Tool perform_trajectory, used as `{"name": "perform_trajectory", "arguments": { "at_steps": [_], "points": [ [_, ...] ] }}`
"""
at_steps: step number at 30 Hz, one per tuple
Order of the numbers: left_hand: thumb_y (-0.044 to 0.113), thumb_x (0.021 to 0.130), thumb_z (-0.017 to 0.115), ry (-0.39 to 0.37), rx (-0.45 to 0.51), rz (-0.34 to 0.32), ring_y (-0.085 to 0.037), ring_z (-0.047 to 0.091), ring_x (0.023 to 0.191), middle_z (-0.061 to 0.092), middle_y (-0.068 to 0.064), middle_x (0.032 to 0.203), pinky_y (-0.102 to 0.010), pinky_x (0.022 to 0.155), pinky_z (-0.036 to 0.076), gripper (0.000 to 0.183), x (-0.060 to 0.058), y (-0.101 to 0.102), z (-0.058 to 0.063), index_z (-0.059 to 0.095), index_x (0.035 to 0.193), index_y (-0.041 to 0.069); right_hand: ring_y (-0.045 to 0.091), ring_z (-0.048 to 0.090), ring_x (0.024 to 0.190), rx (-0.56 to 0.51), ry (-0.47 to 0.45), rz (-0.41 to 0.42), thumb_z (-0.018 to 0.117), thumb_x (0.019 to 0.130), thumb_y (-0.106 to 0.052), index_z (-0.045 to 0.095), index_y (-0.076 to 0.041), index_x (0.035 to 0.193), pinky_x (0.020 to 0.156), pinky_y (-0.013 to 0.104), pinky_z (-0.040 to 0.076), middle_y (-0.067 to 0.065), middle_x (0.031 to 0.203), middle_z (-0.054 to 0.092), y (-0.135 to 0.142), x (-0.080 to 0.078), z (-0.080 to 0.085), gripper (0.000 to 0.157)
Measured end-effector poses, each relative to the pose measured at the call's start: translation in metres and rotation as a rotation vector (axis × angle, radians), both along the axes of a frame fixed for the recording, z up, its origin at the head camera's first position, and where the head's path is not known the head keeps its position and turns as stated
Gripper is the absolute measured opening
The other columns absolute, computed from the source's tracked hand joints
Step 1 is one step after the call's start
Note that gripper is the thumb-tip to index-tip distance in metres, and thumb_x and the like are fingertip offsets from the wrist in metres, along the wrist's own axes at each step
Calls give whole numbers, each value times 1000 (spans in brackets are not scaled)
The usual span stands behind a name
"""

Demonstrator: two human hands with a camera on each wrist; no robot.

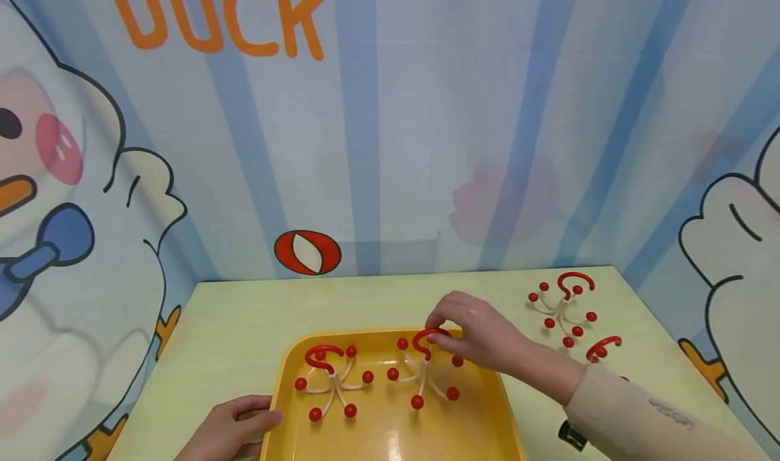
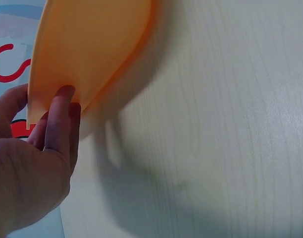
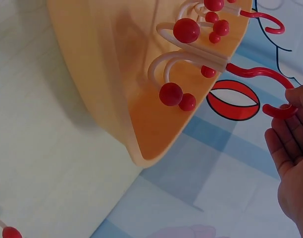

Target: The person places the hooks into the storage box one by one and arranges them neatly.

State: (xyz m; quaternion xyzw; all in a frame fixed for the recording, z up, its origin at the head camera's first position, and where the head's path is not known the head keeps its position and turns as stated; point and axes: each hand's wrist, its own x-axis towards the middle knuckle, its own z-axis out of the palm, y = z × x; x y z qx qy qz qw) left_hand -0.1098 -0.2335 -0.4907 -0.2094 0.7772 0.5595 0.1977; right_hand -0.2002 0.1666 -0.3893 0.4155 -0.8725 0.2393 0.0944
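A yellow tray (image 1: 390,441) stands at the front of the table, and my left hand (image 1: 234,424) grips its left rim. In the left wrist view the fingers of that hand (image 2: 37,153) lie against the tray's outer wall (image 2: 92,44). Over the tray's right half, my right hand (image 1: 481,336) pinches the red hook of a multi-arm hanger (image 1: 424,366) with white curved arms tipped by red balls. The right wrist view has this hook (image 3: 250,73) between thumb and fingers. A matching hanger (image 1: 332,376) stands in the tray's left half, hook up.
To the right of the tray, another such hanger (image 1: 563,305) sits on the pale table (image 1: 244,312) near its back edge. A further one (image 1: 603,346) is partly hidden behind my right forearm. Behind the table hangs a striped cartoon backdrop (image 1: 408,143).
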Motion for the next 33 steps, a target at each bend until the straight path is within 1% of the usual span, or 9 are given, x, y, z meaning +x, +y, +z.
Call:
{"name": "perform_trajectory", "arguments": {
  "at_steps": [11,17,26,33],
  "points": [
    [22,97,81,3,9,5,-29,74,92,74,-24,118,-45,82,67,60,1,0,0,58,139,-15,9,61,92,44,-90,-34,83,95,-13,77,-19,99,87,30,62,-12,95,70,-8,1,-16,10],
    [24,97,81,0,4,4,-29,75,93,74,-25,119,-46,81,67,62,0,0,-2,58,139,-16,9,61,91,49,-85,-41,84,94,-13,77,-19,100,88,30,62,-12,95,69,-9,2,-21,11],
    [24,97,81,-3,17,4,-30,76,92,74,-25,118,-47,81,67,62,0,-2,-3,57,139,-16,9,61,91,48,-96,-42,84,94,-14,76,-19,101,88,30,62,-12,97,70,-9,4,-22,12],
    [23,98,81,-1,21,5,-30,76,92,74,-24,118,-46,81,67,61,1,-1,-2,58,139,-15,14,66,100,52,-47,-35,85,94,-21,78,-18,107,93,34,63,-9,104,73,-4,6,-18,15]
  ]
}}
